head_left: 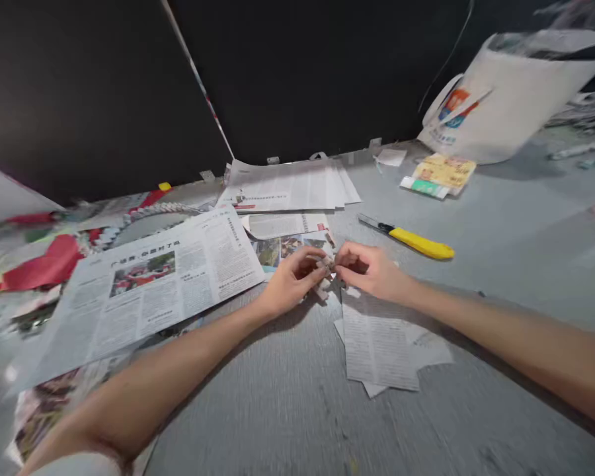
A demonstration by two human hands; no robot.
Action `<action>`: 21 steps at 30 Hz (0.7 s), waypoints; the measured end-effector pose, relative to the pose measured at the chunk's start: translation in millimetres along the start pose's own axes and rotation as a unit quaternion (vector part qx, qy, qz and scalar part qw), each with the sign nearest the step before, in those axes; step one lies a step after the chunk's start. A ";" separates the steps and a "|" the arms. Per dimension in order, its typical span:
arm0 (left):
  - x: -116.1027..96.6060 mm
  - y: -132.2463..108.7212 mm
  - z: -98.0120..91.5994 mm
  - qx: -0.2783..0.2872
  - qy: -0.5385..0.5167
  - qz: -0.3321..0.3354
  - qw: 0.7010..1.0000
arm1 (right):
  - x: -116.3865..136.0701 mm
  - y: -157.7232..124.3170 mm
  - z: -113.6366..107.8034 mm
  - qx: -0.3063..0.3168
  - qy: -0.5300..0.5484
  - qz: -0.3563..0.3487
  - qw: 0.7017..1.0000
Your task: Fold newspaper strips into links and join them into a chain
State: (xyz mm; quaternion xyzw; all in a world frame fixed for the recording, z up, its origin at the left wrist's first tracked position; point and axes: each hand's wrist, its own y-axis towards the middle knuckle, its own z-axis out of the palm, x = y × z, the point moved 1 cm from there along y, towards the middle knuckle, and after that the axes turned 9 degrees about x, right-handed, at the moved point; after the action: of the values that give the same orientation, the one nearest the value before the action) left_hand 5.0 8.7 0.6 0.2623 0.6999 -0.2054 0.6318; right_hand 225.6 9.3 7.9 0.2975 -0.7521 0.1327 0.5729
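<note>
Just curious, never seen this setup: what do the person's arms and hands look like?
The left forearm and right forearm are bare. The left hand and right hand wear no gloves, and no watch or ring shows. A pale edge at the left elbow may be a sleeve.

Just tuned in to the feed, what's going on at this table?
A person's left hand and right hand meet over the grey table, both pinching a small folded newspaper scrap between the fingertips. Cut newspaper pieces lie under the right wrist, an open newspaper spreads out to the left, and a yellow knife lies untouched beyond the hands.
</note>
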 end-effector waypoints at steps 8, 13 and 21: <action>-2.1 -1.2 1.1 -0.006 0.007 -0.009 1.000 | -6.7 -0.2 0.4 -0.003 0.000 0.022 1.000; -1.3 -0.7 1.1 -0.005 0.003 -0.010 1.000 | -5.9 -0.4 0.6 0.000 0.005 0.013 1.000; 0.3 -0.9 0.9 0.000 -0.005 -0.002 1.000 | -7.8 -0.7 0.3 0.008 0.000 0.016 1.000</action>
State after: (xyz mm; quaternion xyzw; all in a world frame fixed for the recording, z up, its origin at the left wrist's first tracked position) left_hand 5.1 7.5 0.1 0.2598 0.6975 -0.2078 0.6347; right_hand 227.1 10.9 0.4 0.2902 -0.7554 0.1476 0.5687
